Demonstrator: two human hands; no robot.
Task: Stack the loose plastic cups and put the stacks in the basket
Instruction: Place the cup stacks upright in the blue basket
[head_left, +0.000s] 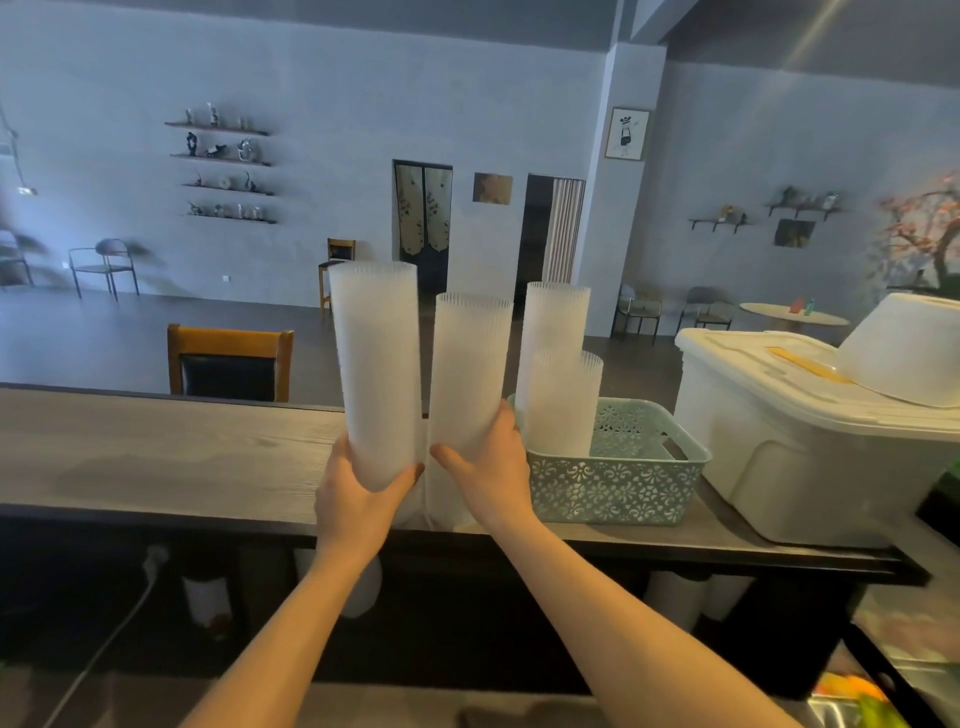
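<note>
My left hand (358, 499) grips the lower part of a tall stack of translucent plastic cups (376, 364), held upright above the wooden counter. My right hand (488, 467) holds a second, slightly shorter stack (470, 374) right beside it. The two stacks almost touch at their bases. Just to the right stands a pale green lattice basket (618, 493) with two more cup stacks upright in its left end, a tall one (556, 322) behind and a shorter one (566, 405) in front.
A large white lidded storage box (779, 452) stands right of the basket with a white bowl-like tub (904, 348) upside down on its lid. The grey wooden counter (156, 457) stretches left. A wooden chair (228, 364) stands behind the counter.
</note>
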